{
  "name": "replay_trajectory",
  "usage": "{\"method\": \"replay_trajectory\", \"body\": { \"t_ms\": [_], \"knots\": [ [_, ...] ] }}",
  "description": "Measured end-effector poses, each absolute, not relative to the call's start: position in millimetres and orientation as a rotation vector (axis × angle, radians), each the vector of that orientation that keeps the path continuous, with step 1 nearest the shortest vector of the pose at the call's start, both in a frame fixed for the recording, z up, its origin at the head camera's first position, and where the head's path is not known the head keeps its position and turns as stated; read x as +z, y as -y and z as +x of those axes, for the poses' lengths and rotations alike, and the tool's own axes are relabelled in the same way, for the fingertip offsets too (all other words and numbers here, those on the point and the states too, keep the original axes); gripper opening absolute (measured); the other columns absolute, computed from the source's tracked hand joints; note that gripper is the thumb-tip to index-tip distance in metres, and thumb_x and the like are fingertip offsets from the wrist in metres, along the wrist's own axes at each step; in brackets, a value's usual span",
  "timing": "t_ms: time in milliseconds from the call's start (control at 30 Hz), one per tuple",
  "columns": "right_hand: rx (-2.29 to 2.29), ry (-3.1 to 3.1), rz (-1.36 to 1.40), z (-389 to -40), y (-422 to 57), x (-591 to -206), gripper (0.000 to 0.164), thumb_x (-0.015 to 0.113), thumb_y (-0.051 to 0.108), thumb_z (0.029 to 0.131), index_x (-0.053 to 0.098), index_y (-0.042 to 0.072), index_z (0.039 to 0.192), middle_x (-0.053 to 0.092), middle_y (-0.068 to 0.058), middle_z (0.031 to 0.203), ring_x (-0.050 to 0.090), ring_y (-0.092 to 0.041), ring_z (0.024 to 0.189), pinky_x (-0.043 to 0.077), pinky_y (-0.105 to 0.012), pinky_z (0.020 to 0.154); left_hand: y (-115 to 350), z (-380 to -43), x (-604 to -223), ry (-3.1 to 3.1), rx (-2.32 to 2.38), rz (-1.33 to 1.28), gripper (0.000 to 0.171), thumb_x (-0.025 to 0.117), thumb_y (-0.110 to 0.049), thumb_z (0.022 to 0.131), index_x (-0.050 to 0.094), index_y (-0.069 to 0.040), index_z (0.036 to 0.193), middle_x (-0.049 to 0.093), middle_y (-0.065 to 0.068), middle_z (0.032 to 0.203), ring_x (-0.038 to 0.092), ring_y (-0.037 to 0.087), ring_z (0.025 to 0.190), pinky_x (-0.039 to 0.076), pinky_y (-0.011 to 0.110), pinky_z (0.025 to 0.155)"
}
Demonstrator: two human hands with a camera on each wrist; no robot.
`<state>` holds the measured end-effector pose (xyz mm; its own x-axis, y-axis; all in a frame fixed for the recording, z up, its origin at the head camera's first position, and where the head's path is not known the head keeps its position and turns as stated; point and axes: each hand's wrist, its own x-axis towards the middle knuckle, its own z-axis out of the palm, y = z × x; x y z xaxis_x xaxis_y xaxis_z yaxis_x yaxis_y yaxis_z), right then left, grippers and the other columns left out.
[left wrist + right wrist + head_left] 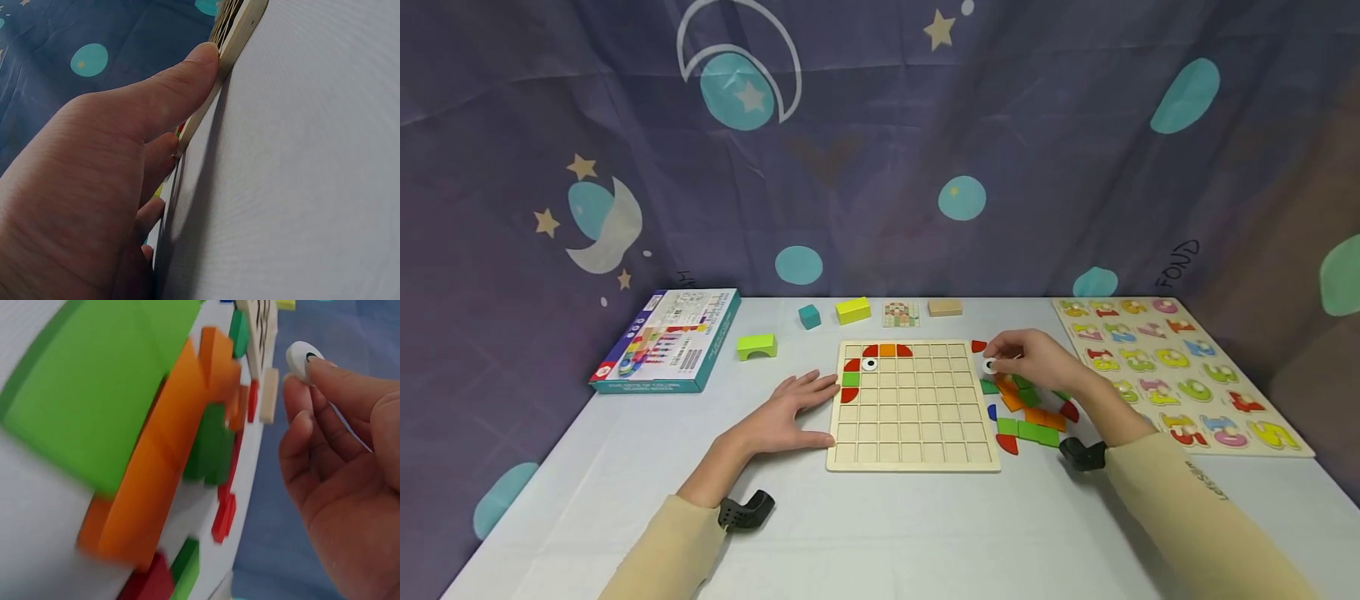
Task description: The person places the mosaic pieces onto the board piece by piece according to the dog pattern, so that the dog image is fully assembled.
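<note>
A pale wooden grid board (910,408) lies flat on the white table. In its upper left cells sit red quarter pieces (904,352), an orange square (887,351), a green square (850,379) and a white eye disc (869,364). My left hand (786,419) touches the board's left edge, fingers spread and thumb against the rim. Just off the board's right side, my right hand (1033,360) pinches another white eye disc (302,360) between thumb and fingers, above the table. Below that hand lie loose orange pieces (1043,418), green pieces (1030,432) and red pieces (1007,444).
A number puzzle board (1195,383) lies at the right, a boxed toy set (666,342) at the left. Along the back are a green arch block (756,347), teal cube (809,317), yellow block (853,311), small pattern card (901,314) and plain wooden block (945,308).
</note>
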<state>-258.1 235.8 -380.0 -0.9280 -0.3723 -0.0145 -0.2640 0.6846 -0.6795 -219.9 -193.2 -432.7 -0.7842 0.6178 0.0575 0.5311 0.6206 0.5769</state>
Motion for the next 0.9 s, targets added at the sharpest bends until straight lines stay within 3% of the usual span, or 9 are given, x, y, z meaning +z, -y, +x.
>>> {"method": "replay_trajectory", "body": {
  "t_ms": [267,533,900],
  "knots": [
    [-1.106,-2.694,-0.559,-267,-211,-380,0.009,0.071,0.008,0.095,0.072,0.005,0.104,0.065,-0.008,0.098,0.057,-0.026,0.076,0.051,-0.030,0.062,193,-220,-433,-2.697,0.887,0.959,0.087,0.081,-0.047,0.083,0.046,-0.009,0.152,0.035,0.003,0.161,0.014,0.030,0.152,0.006,0.054,0.121],
    [-1.129,-2.660,-0.616,-277,-184,-383,0.013,0.069,0.005,0.095,0.073,0.003,0.108,0.067,-0.008,0.102,0.061,-0.025,0.082,0.050,-0.034,0.073,193,-220,-434,-2.698,0.879,0.968,0.087,0.080,-0.047,0.083,0.046,-0.008,0.152,0.035,0.003,0.161,0.015,0.031,0.152,0.005,0.055,0.121],
    [-1.121,-2.642,-0.646,-289,-145,-394,0.012,0.066,0.006,0.098,0.071,0.004,0.109,0.066,-0.007,0.101,0.063,-0.021,0.082,0.052,-0.032,0.070,194,-221,-434,-2.706,0.863,0.983,0.086,0.080,-0.047,0.083,0.046,-0.008,0.152,0.036,0.003,0.161,0.015,0.031,0.152,0.006,0.055,0.121]
  ]
}}
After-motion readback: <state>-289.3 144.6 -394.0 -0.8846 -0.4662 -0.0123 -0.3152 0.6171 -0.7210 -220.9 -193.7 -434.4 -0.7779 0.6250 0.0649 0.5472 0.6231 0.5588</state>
